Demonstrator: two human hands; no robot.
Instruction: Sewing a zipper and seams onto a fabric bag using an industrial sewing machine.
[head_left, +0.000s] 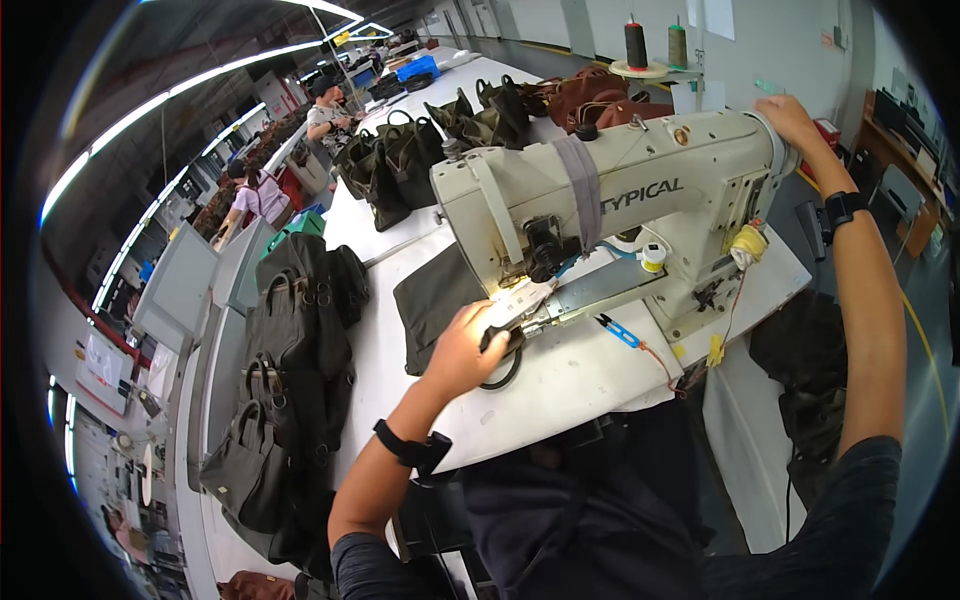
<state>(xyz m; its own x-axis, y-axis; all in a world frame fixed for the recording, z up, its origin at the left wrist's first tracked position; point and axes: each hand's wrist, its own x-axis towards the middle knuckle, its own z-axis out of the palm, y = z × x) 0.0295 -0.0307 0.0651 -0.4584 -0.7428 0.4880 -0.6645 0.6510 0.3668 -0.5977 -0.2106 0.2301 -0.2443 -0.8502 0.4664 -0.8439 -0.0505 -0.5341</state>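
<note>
A large cream sewing machine [640, 165] stands in front of me, a grey cloth band wrapped round its arm. My left hand [468, 350] is closed on a dark olive bag piece [437, 300] beside the needle area, where a small lamp lights the work. The piece lies partly on the white table, and a dark strap loop [505, 377] hangs below my fingers. At the machine's right end my right hand [788, 122] curls over the handwheel [777, 145]. Blue thread snips [622, 332] lie right of the left hand, and a small white-and-yellow bottle [653, 258] stands on the machine bed.
Dark bags [290, 330] are piled along the left, with more olive bags [395, 165] and brown bags [595, 100] behind the machine. Thread cones [636, 47] stand at the back. Two people [262, 200] work farther off. Dark material [800, 350] hangs at the right.
</note>
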